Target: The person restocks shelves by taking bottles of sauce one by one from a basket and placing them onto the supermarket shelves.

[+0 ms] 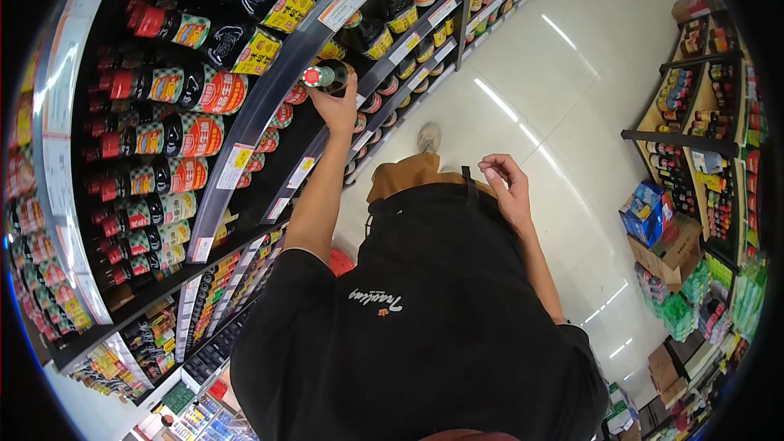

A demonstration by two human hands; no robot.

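The head view shows your left hand grasping a dark bottle with a red-and-green cap, between the front edge of the upper shelf and that of the lower shelf. Your right hand is free, fingers loosely bent, near your brown trousers. Red-capped bottles line the upper shelf behind its edge.

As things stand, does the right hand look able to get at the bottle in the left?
Likely yes: the right hand looks empty, and nothing visible blocks the way to the bottle, though it would have to come across to the left hand.
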